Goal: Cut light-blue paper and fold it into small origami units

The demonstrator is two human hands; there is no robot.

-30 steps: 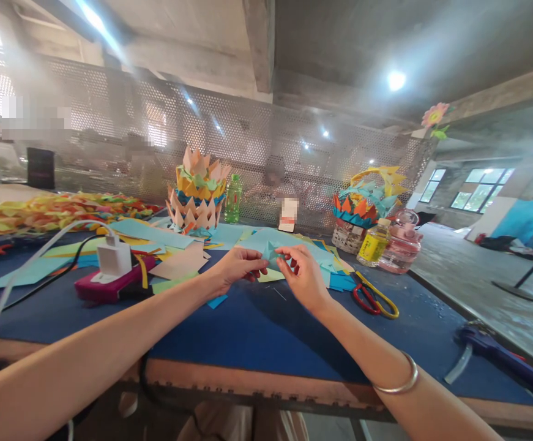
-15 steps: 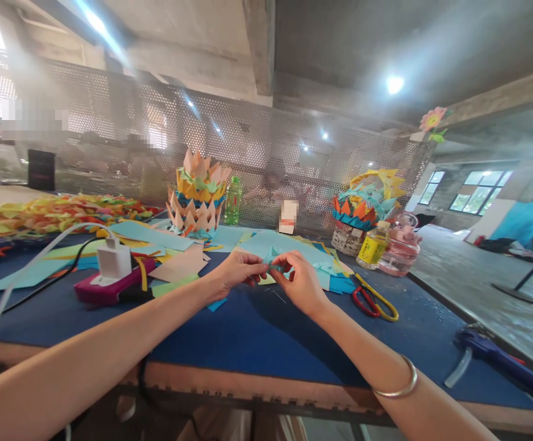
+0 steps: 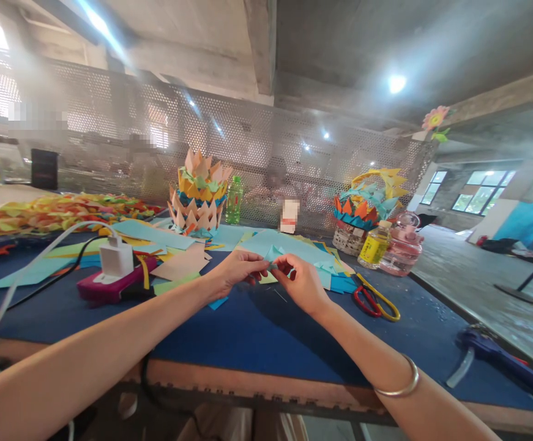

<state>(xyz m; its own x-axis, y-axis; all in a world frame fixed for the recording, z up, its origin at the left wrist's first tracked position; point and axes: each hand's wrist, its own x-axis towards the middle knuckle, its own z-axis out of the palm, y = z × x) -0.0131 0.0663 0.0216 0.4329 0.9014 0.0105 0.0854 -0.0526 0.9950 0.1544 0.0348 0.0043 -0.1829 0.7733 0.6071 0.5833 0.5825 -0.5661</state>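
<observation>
Right hand [image 3: 303, 283] nearer left hand [image 3: 236, 271]; both pinch creased, pointed aqua paper [image 3: 273, 253] over smooth blue tabletop [image 3: 229, 346].

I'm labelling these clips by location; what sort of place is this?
Probably a craft workshop: paper petal baskets stand on the blue table, with scissors and a glue gun nearby.
</observation>
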